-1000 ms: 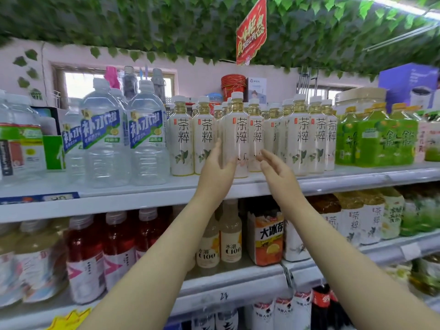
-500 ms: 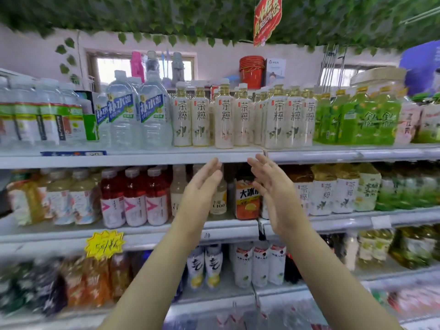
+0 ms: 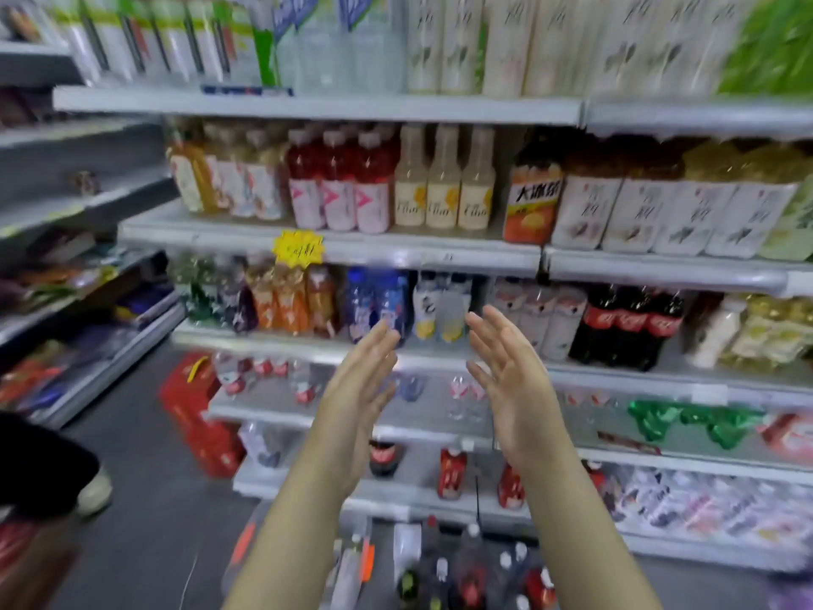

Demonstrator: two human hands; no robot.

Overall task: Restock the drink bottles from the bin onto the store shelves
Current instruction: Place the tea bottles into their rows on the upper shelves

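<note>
My left hand (image 3: 358, 389) and my right hand (image 3: 512, 385) hover side by side in front of the shelves, palms facing each other, fingers straight, holding nothing. Below my forearms lies the bin (image 3: 444, 570) with several mixed drink bottles, their caps pointing up. The white tea bottles (image 3: 497, 41) stand on the top shelf, far above my hands. Behind my fingertips the third shelf (image 3: 616, 372) carries blue, yellow-white and cola bottles (image 3: 624, 328).
Red, pale yellow and orange-labelled bottles fill the second shelf (image 3: 334, 248), with a yellow price tag (image 3: 298, 248) on its edge. A red carton (image 3: 198, 411) stands on the grey floor at the left. A person's dark leg and shoe (image 3: 88, 490) show at far left.
My view has tilted down from the top shelf to the lower shelves and bin. Both hands have come away from the white tea bottles and dropped lower, still empty.
</note>
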